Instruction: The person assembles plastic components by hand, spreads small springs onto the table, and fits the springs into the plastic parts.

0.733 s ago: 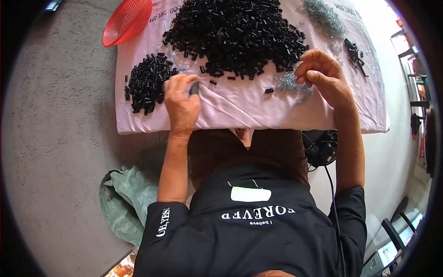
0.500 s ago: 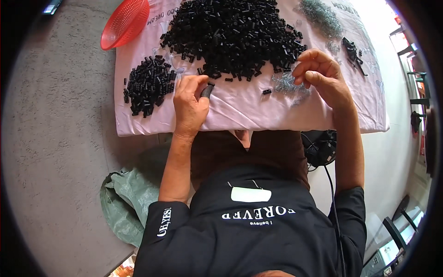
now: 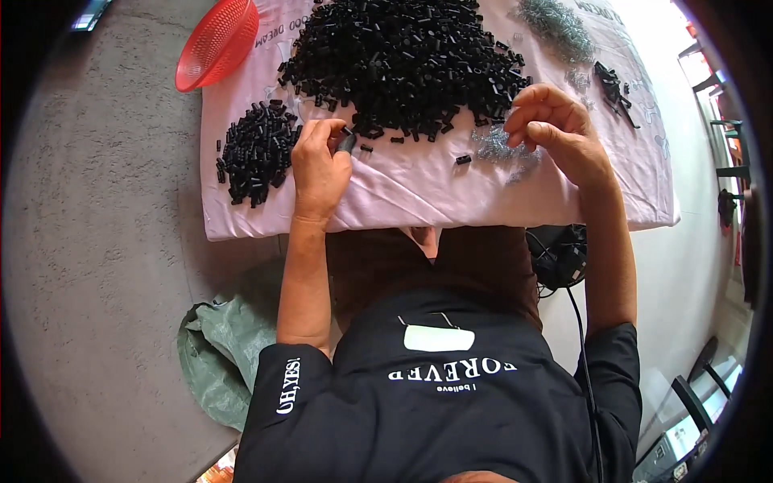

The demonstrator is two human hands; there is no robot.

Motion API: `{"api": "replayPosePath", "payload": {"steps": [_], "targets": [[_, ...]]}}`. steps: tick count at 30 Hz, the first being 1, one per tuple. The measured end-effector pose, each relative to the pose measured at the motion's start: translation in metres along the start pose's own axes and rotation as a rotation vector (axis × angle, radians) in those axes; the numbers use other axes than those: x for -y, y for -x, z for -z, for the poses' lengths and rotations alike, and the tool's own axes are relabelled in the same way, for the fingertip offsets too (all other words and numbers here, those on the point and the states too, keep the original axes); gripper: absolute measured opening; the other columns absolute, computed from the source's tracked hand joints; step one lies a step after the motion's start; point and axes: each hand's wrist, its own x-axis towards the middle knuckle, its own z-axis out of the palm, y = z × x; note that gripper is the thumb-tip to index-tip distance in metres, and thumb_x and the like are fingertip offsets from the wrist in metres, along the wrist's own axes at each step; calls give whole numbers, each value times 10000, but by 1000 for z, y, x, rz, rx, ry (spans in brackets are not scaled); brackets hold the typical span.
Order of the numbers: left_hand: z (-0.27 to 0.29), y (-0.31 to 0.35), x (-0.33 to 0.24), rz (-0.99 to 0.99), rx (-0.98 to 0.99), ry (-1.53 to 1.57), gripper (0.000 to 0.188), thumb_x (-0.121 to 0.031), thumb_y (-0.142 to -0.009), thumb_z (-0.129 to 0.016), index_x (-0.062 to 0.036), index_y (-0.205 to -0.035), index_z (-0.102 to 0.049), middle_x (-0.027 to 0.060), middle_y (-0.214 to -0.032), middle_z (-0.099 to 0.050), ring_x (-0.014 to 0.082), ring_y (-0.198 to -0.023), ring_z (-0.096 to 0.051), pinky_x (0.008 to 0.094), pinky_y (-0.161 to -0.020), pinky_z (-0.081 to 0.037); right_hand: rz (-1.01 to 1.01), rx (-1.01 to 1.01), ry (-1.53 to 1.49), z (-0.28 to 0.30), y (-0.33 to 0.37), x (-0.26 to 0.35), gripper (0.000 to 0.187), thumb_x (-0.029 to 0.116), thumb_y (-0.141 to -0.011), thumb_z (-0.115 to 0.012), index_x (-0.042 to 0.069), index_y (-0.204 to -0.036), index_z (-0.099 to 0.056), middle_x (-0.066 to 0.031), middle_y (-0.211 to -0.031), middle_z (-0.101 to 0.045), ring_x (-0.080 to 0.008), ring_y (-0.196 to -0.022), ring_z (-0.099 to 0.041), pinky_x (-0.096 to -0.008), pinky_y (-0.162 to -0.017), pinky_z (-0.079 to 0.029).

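Observation:
My left hand (image 3: 319,169) is over the cloth between two heaps of short black cylindrical pieces. Its fingers curl toward the thumb, which wears a black cover (image 3: 346,143); whatever may be between the tips blends in with that cover. A loose black piece (image 3: 366,148) lies just right of the thumb. The small black heap (image 3: 256,153) is left of this hand, and the large black heap (image 3: 403,72) lies beyond. My right hand (image 3: 564,133) hovers by a patch of small silvery wire-like parts (image 3: 499,145), thumb and fingers bent together; any tiny part in them cannot be made out.
A pale pink cloth (image 3: 451,197) covers the table. A red perforated basket (image 3: 217,48) stands at its far left. More silvery parts (image 3: 555,28) and a black tool-like object (image 3: 616,92) lie at the right. Another black piece (image 3: 463,160) sits near the silvery patch.
My left hand has shifted left toward the small heap, away from the loose piece that now shows apart from its thumb. My right hand has hardly moved.

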Motion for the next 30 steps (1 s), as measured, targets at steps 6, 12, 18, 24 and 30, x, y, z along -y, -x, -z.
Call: {"api": "replayPosePath", "payload": {"steps": [6, 12, 18, 24, 30], "targets": [[0, 4, -31, 6, -17, 70, 282, 72, -729, -657, 5, -1003, -659, 127, -906, -654, 254, -773, -662, 343, -729, -537, 28, -16, 59, -2, 1, 0, 238, 149, -913, -700, 53, -1124, -643, -89, -964, -727, -145, -858, -701, -253, -709, -515], [-27, 5, -91, -108, 93, 315, 261, 32, -785, -703, -9, -1040, -667, 84, -865, -697, 149, -718, -660, 281, -660, -532, -36, -46, 147, -12, 1, 4, 177, 72, -902, -689, 17, -1070, -674, -85, -970, -720, -141, -851, -695, -253, -731, -524], [-43, -18, -127, -258, 194, 401, 280, 76, -761, -669, 3, -1032, -655, 91, -855, -692, 150, -719, -679, 273, -650, -547, -120, 6, 113, -14, 2, 7, 265, 103, -883, -731, 4, -1115, -650, -82, -938, -725, -129, -866, -700, -253, -755, -544], [-54, -26, -134, -321, 180, 432, 333, 127, -749, -628, 11, -1060, -651, 94, -871, -696, 144, -762, -692, 264, -697, -566, -82, -28, 102, -12, 0, 7, 166, 67, -896, -707, 12, -1031, -625, -61, -884, -708, -121, -838, -700, -247, -727, -544], [-53, -23, -125, -65, 226, 608, 300, 152, -772, -597, 38, -1042, -664, 53, -885, -685, 94, -792, -662, 231, -728, -542, 23, -90, 67, -6, -1, 1, 128, 63, -934, -652, 14, -1052, -658, -59, -910, -713, -113, -838, -689, -231, -717, -531]]}}
